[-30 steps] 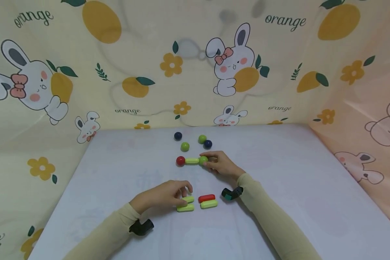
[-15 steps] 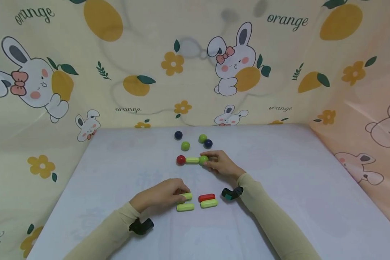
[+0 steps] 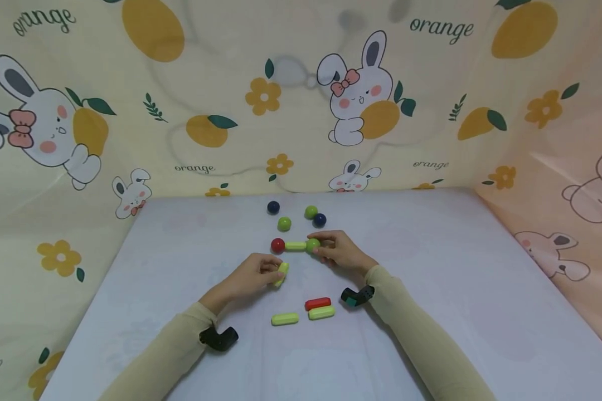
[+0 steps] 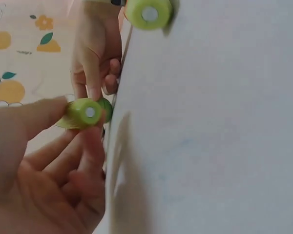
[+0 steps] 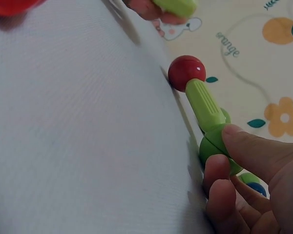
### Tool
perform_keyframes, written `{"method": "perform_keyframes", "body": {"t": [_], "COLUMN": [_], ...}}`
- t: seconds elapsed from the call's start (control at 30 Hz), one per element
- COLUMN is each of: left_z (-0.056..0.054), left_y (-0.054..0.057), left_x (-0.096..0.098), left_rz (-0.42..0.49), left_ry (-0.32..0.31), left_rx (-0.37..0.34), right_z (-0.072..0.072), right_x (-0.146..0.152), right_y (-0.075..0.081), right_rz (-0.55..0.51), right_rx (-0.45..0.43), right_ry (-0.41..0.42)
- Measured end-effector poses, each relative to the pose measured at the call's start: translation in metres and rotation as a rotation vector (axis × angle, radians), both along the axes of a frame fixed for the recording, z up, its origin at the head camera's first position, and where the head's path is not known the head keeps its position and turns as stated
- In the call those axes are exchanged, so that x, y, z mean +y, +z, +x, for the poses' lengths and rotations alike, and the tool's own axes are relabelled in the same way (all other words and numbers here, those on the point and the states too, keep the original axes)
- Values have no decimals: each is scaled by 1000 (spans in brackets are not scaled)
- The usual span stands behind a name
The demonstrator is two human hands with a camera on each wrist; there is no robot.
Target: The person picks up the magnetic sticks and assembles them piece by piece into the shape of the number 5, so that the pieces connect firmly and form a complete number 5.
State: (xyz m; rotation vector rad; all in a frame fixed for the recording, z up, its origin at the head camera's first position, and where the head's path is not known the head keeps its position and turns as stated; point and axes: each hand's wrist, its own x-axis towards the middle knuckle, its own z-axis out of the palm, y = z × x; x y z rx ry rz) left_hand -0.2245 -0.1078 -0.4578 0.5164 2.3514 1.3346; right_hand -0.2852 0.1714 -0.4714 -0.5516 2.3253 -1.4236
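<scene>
My left hand point(image 3: 253, 274) pinches a light green rod point(image 3: 282, 274) between thumb and fingers, raised off the table and tilted; the left wrist view shows a round silvery spot on the end of this rod point(image 4: 90, 112). With thumb and fingers my right hand point(image 3: 342, 250) grips a green ball point(image 3: 313, 245). That ball is joined to a light green rod point(image 3: 295, 246), whose other end meets a red ball point(image 3: 278, 245). In the right wrist view this joined piece runs from the gripped green ball point(image 5: 216, 145) up to the red ball point(image 5: 187, 73).
Nearer the front of the white table point(image 3: 421, 323) lie a red rod point(image 3: 318, 303) touching a light green rod point(image 3: 321, 313), and another light green rod point(image 3: 285, 319). Behind the hands are dark blue balls point(image 3: 273, 208) and green balls point(image 3: 284, 224). A patterned cloth point(image 3: 301, 111) stands behind.
My left hand has picked up the rear light green rod from the front left pair and moved it forward, towards the joined piece. My right hand keeps its grip on the green ball.
</scene>
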Motion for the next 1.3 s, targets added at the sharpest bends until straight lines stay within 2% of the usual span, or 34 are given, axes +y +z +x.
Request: {"method": "perform_keyframes", "body": {"t": [0.17, 0.3, 0.47, 0.67, 0.9, 1.13, 1.3], "left_z": [-10, -16, -22, -28, -31, -30, -30], "left_y": [-4, -8, -10, -10, -7, -10, -14], "left_x": [3, 5, 8, 7, 6, 2, -1], "left_rz": [74, 42, 1, 13, 65, 103, 112], "left_ry": [193, 310, 384, 383, 343, 308, 293], "left_rx": [-108, -169, -213, -203, -243, -283, -278], "right_z": [-1, 1, 1, 0, -1, -2, -1], "right_x": [0, 0, -1, 1, 4, 4, 3], "right_y": [-1, -6, -8, -6, -2, -4, -4], "right_rz": [4, 2, -23, -37, -36, -36, -41], "right_rx": [-10, -21, -4, 6, 16, -1, -10], "right_ry": [-9, -9, 7, 9, 2, 2, 8]}}
